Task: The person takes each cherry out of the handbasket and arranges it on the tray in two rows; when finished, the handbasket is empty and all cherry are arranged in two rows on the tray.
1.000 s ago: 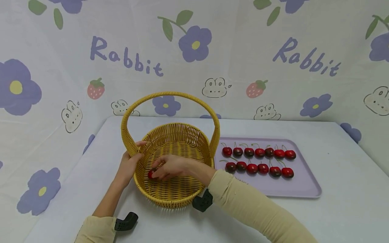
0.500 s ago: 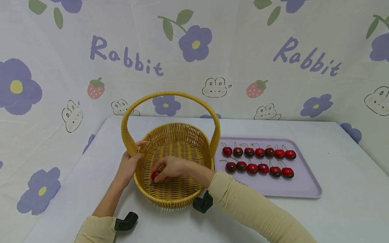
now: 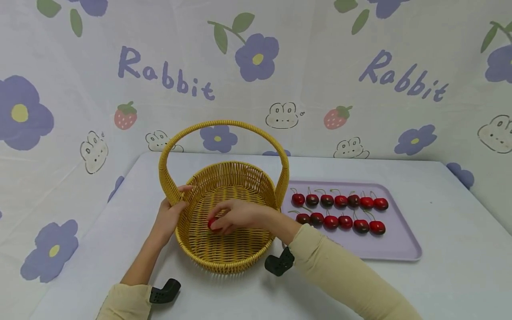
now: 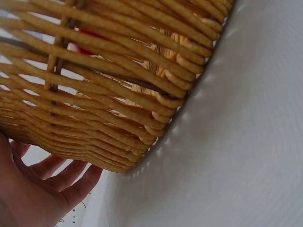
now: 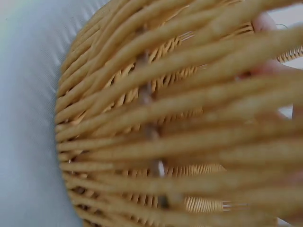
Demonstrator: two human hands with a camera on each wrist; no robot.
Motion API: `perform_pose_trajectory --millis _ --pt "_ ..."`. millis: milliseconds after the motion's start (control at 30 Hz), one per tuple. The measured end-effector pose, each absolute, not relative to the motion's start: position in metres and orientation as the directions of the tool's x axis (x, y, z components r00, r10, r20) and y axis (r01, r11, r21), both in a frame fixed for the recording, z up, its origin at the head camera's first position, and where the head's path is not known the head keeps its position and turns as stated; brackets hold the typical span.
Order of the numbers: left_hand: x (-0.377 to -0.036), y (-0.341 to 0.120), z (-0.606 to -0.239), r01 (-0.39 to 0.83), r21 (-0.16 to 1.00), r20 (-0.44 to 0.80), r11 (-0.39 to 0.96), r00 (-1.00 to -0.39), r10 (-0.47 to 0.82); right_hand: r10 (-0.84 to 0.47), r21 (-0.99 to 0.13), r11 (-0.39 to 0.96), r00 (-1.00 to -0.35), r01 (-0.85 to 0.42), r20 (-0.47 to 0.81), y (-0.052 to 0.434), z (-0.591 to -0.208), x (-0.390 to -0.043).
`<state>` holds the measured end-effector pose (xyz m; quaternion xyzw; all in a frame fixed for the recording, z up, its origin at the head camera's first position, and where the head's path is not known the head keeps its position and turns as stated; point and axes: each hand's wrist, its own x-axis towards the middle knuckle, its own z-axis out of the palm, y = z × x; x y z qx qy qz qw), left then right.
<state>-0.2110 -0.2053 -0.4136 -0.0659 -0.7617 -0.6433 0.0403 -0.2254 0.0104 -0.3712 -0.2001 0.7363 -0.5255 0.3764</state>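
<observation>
In the head view, a yellow wicker basket (image 3: 226, 266) with a tall arched handle stands on the table. My left hand (image 3: 168, 220) grips its left rim at the foot of the handle; in the left wrist view the fingers (image 4: 78, 187) lie along the woven wall. Over the basket's inside, my right hand (image 3: 242, 215) pinches a red cherry (image 3: 211, 223) between fingertips and thumb, low over the woven floor. Through the weave, the left wrist view gives a glimpse of red. The basket wall mostly covers the right hand in the right wrist view.
Right of the basket lies a lilac tray (image 3: 394, 252) with two rows of cherries (image 3: 330, 222), stems attached. The basket's handle (image 3: 224, 123) arches above and beyond the right hand. A printed cloth (image 3: 308, 71) hangs behind the white table (image 3: 452, 249).
My right hand has drawn rightward inside the basket, the cherry in its fingers, and the forearm has shifted right too. The left hand and the basket keep their place.
</observation>
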Motion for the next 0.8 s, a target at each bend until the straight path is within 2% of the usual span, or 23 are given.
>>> perform_pose_trajectory --millis 467,800 --pt "-0.212 -0.206 -0.414 0.155 0.972 0.150 0.179 -0.988 0.043 -0.721 -0.963 0.168 -0.640 0.210 -0.265 0.046 -0.351 -0.219" --pt "-0.211 -0.205 -0.414 0.145 0.974 0.138 0.173 -0.989 0.051 -0.704 -0.974 0.154 -0.673 0.166 -0.226 0.074 -0.341 -0.203"
